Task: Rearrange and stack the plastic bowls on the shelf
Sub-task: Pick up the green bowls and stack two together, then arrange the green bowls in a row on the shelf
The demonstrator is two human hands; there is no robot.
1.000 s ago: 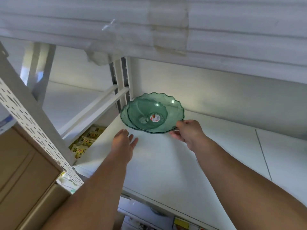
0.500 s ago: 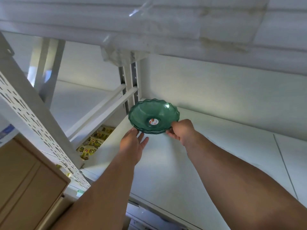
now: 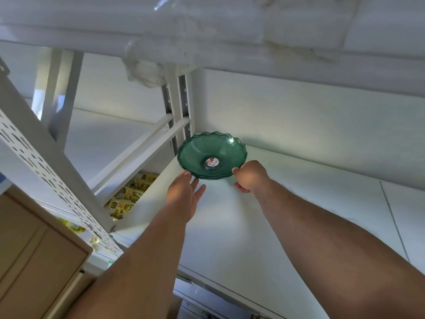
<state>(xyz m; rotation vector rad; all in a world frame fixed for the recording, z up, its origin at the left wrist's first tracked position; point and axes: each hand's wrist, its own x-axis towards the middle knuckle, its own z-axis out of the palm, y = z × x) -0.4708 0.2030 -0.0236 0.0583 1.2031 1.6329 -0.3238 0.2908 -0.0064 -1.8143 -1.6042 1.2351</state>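
Head view shows me the green bowls [image 3: 208,155], nested into one stack with wavy rims, sitting at the back left corner of the white shelf [image 3: 287,226], just beside the slotted upright post [image 3: 181,107] and close to the rear wall. A round red-and-white sticker [image 3: 212,162] lies in the middle of the top bowl.

My right hand [image 3: 250,177] is at the stack's near right edge. Its fingers are curled, with the thumb on top of the rim and the rest tucked below, so it pinches the edge of the bowls. Whether it grips one rim or several I cannot tell from here.

My left hand [image 3: 184,192] reaches in from the near left. Its fingers [image 3: 187,176] are straight and slightly spread, and the tips touch the stack's near left rim or sit right under it; the hand holds nothing.

Both forearms stretch across the shelf surface from the bottom of the picture. Above them runs the underside of the next shelf up, with crumpled clear plastic wrap [image 3: 147,72] hanging near the post. To the left, past a perforated white frame [image 3: 46,171], yellow snack packets [image 3: 128,196] lie on a lower level, and a brown cardboard box [image 3: 34,261] stands at the bottom left corner.
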